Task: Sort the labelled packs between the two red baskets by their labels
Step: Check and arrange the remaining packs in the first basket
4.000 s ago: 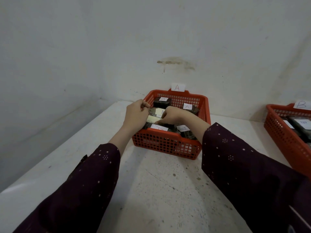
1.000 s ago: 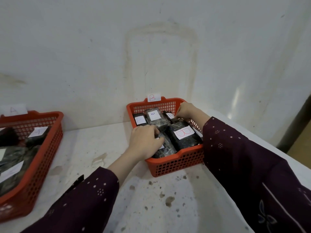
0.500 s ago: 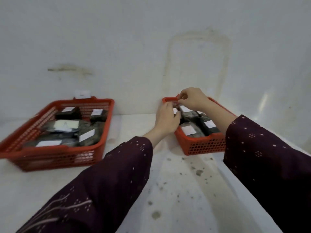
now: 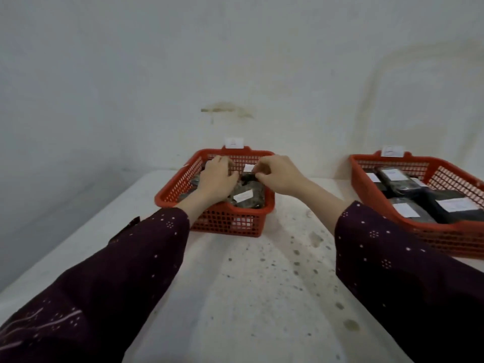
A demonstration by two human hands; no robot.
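Both hands are down in the left red basket (image 4: 222,220), which sits toward the back of the pale, speckled worktop (image 4: 262,297) against the wall. The left hand (image 4: 217,178) lies flat, fingers curled down over the dark packs on that side, and I cannot tell whether it grips one or only steadies the heap. The right hand (image 4: 275,175) has its fingertips pinched narrow on the upper edge of a dark pack (image 4: 247,179) near the middle of the basket, probably to settle it in or lift it free; which of the two, I cannot say. Another pack with a white label (image 4: 243,196) lies face up in front, so its mark can be read from above, though here it is too blurred to make out.

The right red basket (image 4: 445,231) stands well apart at the side, its packs (image 4: 408,189) laid flat, labels (image 4: 457,204) upward for the same reason. Each basket carries a small paper tag (image 4: 234,142) on its back rim, presumably naming its group; the writing is illegible from here. The two baskets stand apart, I judge, so the groups do not mix.
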